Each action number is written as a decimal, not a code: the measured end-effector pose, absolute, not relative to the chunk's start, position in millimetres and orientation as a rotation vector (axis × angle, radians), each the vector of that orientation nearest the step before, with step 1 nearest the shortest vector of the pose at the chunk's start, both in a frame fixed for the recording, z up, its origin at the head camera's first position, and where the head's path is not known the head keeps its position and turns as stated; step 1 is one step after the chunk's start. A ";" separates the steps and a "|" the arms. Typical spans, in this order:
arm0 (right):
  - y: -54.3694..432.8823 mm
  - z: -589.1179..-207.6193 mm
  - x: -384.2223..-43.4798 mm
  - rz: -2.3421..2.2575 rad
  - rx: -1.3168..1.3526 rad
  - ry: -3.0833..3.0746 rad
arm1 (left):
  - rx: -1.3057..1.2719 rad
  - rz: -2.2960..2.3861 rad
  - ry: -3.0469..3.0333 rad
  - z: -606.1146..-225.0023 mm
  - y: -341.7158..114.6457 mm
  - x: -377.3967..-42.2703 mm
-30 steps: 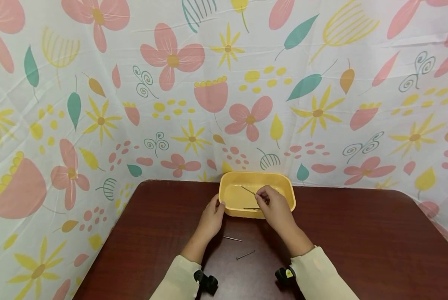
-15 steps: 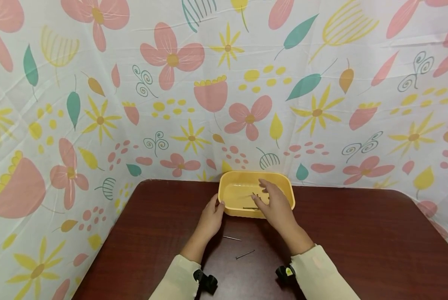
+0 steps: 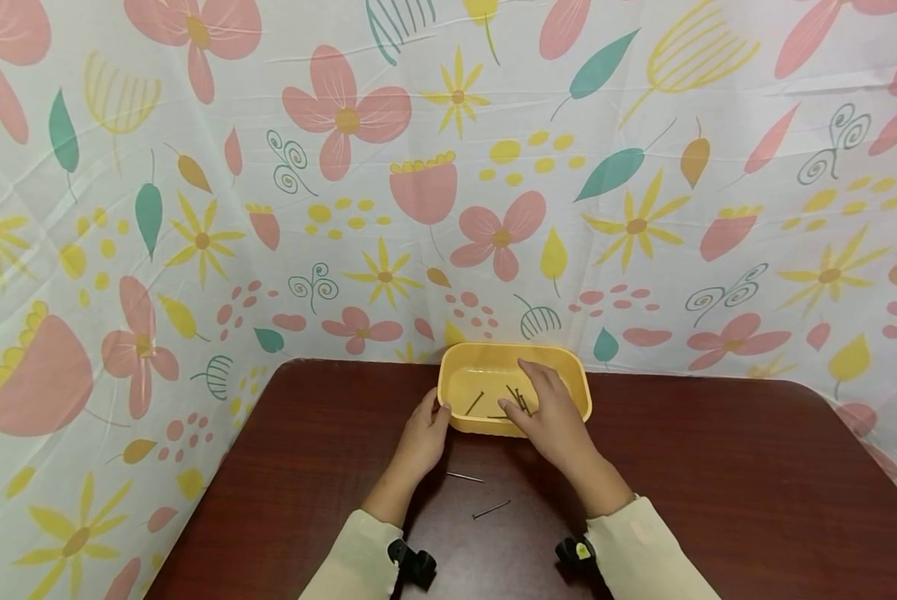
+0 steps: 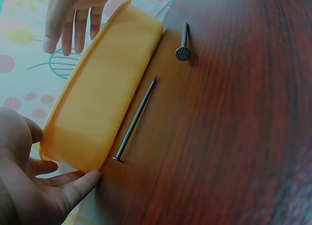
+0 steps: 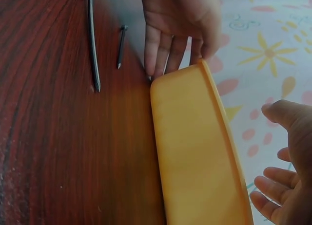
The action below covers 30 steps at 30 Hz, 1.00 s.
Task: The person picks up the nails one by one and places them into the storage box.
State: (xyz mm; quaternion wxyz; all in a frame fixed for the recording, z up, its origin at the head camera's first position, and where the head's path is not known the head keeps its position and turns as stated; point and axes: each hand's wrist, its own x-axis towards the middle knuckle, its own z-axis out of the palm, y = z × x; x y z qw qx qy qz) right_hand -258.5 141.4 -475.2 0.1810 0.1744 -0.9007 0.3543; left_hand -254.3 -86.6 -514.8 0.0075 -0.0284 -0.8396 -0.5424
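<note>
A yellow plastic tray point(image 3: 486, 427) stands at the back of the table, with several nails point(image 3: 520, 398) lying inside. One nail point(image 3: 474, 403) lies apart from the rest on the tray's left side. My left hand point(image 3: 423, 435) holds the tray's left end, its thumb at the rim in the right wrist view. Over the tray's right part is my right hand point(image 3: 557, 421), its fingers spread apart and holding nothing. Two nails lie on the table before the tray: a nearer nail point(image 3: 491, 509) and a farther nail point(image 3: 466, 477), both also seen in the wrist views.
The dark wooden table point(image 3: 719, 467) reaches back to a flowered cloth point(image 3: 433, 250) hung behind it and along the left. A black wrist camera point(image 3: 413, 564) is strapped near the left sleeve, another black camera point(image 3: 574, 552) near the right.
My right hand has let go of the nail it pinched a second ago and its fingers have spread. That nail has dropped into the tray's left side. The left hand stays at the tray.
</note>
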 end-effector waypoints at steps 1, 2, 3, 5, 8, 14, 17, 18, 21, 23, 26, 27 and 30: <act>141.3 -475.0 -257.6 1.001 0.493 -2.544 | -0.088 -1.696 -2.625 -514.9 -86.6 -254.3; 141.4 -475.0 -257.0 1.001 0.491 -2.546 | -0.088 -1.699 -2.623 -514.7 -86.5 -254.3; 141.4 -475.0 -256.2 1.003 0.490 -2.552 | -0.089 -1.699 -2.622 -514.7 -86.4 -254.3; 141.2 -474.2 -254.3 1.005 0.490 -2.558 | -0.090 -1.699 -2.620 -515.0 -86.4 -254.5; 140.8 -473.3 -251.3 1.012 0.492 -2.569 | -0.087 -1.700 -2.618 -515.2 -86.6 -254.6; 140.4 -472.0 -246.2 1.014 0.505 -2.579 | -0.079 -1.690 -2.623 -514.7 -86.6 -254.5; 141.2 -472.6 -243.6 0.997 0.522 -2.586 | -0.071 -1.696 -2.626 -514.5 -86.2 -254.4; 141.4 -473.1 -242.7 0.989 0.532 -2.585 | -0.069 -1.696 -2.628 -514.5 -86.1 -254.3; 141.6 -474.2 -238.7 0.959 0.559 -2.579 | -0.070 -1.687 -2.639 -515.5 -86.1 -254.7; 140.9 -474.8 -235.5 0.938 0.582 -2.567 | -0.071 -1.681 -2.645 -516.2 -86.2 -255.3; 138.2 -474.9 -229.7 0.921 0.610 -2.560 | -0.066 -1.683 -2.644 -516.5 -86.4 -255.4; 137.0 -474.9 -227.7 0.919 0.620 -2.561 | -0.070 -1.680 -2.643 -516.5 -86.6 -255.4; 132.5 -475.8 -222.9 0.919 0.648 -2.569 | -0.059 -1.688 -2.643 -515.3 -87.0 -254.8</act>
